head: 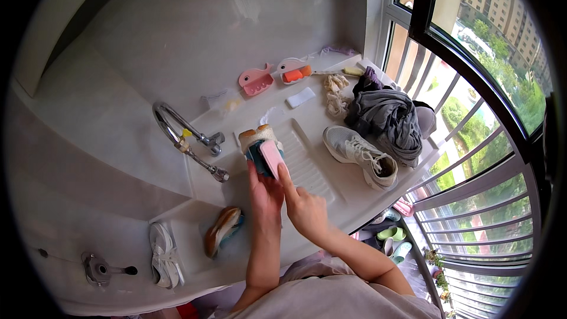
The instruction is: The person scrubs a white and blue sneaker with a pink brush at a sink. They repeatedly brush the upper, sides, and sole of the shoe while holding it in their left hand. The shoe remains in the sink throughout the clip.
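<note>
My left hand (267, 192) grips a teal and cream shoe (253, 141) from below, over the edge between the sink basin and the ribbed washboard. In my right hand (306, 213) is a pink-backed scrub brush (272, 156), its forefinger stretched along the back. The brush lies against the shoe's teal part; its bristle side faces the shoe and is mostly hidden. Below and left, a second shoe with a brown sole (218, 232) rests on its side in the basin (188, 248), seemingly in water. The washboard (310, 164) slopes beside my hands.
A chrome faucet (170, 126) arches over the basin. White shoes (163, 254) sit on the left ledge. Rightward are a grey sneaker (359, 155) and piled grey clothes (387, 117). Behind stand whale-shaped soap holders (256, 83) and a white bar (301, 97). A barred window (465, 115) borders the counter.
</note>
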The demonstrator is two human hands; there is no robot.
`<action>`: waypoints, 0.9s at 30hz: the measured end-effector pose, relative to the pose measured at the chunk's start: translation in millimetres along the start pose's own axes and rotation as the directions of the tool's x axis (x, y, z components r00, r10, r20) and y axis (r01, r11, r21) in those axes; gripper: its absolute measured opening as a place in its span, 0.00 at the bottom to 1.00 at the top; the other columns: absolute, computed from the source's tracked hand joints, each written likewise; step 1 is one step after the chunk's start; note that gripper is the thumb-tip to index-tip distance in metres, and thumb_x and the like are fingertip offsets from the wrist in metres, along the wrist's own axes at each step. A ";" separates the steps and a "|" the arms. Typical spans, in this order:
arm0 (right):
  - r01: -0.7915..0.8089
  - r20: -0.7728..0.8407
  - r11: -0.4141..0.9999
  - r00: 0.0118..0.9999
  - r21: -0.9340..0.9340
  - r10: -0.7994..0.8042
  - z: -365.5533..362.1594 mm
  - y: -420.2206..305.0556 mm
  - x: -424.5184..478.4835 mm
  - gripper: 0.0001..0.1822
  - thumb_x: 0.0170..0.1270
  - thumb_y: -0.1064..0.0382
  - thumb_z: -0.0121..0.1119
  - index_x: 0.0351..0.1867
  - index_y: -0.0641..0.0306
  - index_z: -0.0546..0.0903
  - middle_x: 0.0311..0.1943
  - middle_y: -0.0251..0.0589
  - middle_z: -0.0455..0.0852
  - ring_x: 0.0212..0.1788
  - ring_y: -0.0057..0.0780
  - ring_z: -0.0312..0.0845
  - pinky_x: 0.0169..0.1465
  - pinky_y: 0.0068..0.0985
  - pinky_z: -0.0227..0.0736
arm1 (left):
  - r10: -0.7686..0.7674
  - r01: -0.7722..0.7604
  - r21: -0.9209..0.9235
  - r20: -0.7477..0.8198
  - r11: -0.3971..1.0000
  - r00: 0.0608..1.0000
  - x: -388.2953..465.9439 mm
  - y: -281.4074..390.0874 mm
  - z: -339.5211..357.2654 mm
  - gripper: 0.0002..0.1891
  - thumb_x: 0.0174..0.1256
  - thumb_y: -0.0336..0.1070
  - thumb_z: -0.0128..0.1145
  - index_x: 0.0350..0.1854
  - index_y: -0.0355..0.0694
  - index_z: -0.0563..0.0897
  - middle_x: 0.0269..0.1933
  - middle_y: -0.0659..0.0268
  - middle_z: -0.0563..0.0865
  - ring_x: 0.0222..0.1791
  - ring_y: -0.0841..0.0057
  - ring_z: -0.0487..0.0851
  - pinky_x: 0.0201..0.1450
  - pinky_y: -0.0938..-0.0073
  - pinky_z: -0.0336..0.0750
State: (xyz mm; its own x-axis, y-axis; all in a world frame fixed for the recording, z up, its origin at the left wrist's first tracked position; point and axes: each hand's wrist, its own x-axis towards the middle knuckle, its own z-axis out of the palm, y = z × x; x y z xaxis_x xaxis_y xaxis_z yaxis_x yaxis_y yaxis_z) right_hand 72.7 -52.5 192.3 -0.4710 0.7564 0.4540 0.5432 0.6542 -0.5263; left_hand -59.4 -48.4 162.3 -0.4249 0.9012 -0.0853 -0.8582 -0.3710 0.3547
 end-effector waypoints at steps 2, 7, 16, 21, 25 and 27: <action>-0.017 -0.064 1.000 0.998 0.024 0.019 7.6 6.9 34.6 0.36 0.64 0.66 0.57 0.75 0.51 0.61 0.16 0.42 0.79 0.13 0.39 0.74 0.18 0.37 0.69 | 0.063 -0.061 0.028 -0.089 0.998 0.994 -1.6 -1.5 11.6 0.25 0.77 0.54 0.44 0.64 0.41 0.74 0.59 0.63 0.82 0.58 0.70 0.80 0.64 0.66 0.73; 0.054 0.012 0.997 0.998 0.054 -0.055 14.0 -0.1 1.2 0.35 0.65 0.65 0.58 0.74 0.53 0.64 0.14 0.42 0.78 0.13 0.37 0.76 0.18 0.36 0.68 | 0.062 -0.060 0.032 -0.076 0.998 0.995 -9.3 12.7 4.5 0.27 0.75 0.57 0.46 0.63 0.41 0.75 0.59 0.62 0.81 0.59 0.69 0.79 0.64 0.63 0.73; -0.022 0.127 0.935 0.992 0.354 -0.025 60.9 57.0 78.8 0.25 0.74 0.58 0.50 0.71 0.50 0.68 0.16 0.48 0.78 0.13 0.39 0.73 0.20 0.40 0.69 | 0.102 -0.124 -0.168 -0.129 0.978 0.986 -30.9 30.3 3.3 0.19 0.72 0.43 0.57 0.58 0.37 0.76 0.59 0.61 0.81 0.60 0.68 0.76 0.66 0.63 0.68; -0.855 0.827 -0.036 0.510 0.518 -0.236 32.3 88.3 58.7 0.24 0.77 0.51 0.45 0.68 0.59 0.70 0.13 0.30 0.64 0.10 0.17 0.54 0.13 0.19 0.49 | 0.137 -0.186 -0.205 -0.230 0.961 0.964 -62.8 52.5 -10.1 0.18 0.67 0.35 0.62 0.57 0.37 0.77 0.58 0.62 0.81 0.60 0.70 0.75 0.65 0.64 0.67; -0.883 0.760 -0.320 0.461 0.343 -0.458 37.3 97.2 26.7 0.23 0.78 0.50 0.43 0.65 0.59 0.71 0.14 0.25 0.58 0.11 0.12 0.46 0.13 0.15 0.42 | 0.264 -0.242 0.109 -0.279 0.964 0.923 -99.4 68.4 10.7 0.24 0.63 0.33 0.64 0.60 0.34 0.73 0.60 0.60 0.80 0.61 0.68 0.74 0.67 0.64 0.64; -0.893 0.751 -0.336 0.438 0.300 -0.494 42.7 96.5 24.1 0.22 0.78 0.49 0.43 0.64 0.59 0.72 0.14 0.25 0.58 0.11 0.11 0.47 0.12 0.15 0.43 | 0.343 -0.272 0.274 -0.262 0.923 0.902 -111.6 78.5 2.8 0.24 0.63 0.34 0.63 0.60 0.34 0.73 0.59 0.61 0.80 0.61 0.68 0.74 0.66 0.64 0.64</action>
State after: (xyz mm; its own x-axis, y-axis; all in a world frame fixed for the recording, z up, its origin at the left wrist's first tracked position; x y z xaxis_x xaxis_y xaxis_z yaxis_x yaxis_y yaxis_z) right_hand 84.1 28.9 121.8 -0.9967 0.0070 -0.0810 0.0298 -0.8954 -0.4444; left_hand -78.5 -177.5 202.3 -0.7534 0.6266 -0.1993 -0.5975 -0.5259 0.6053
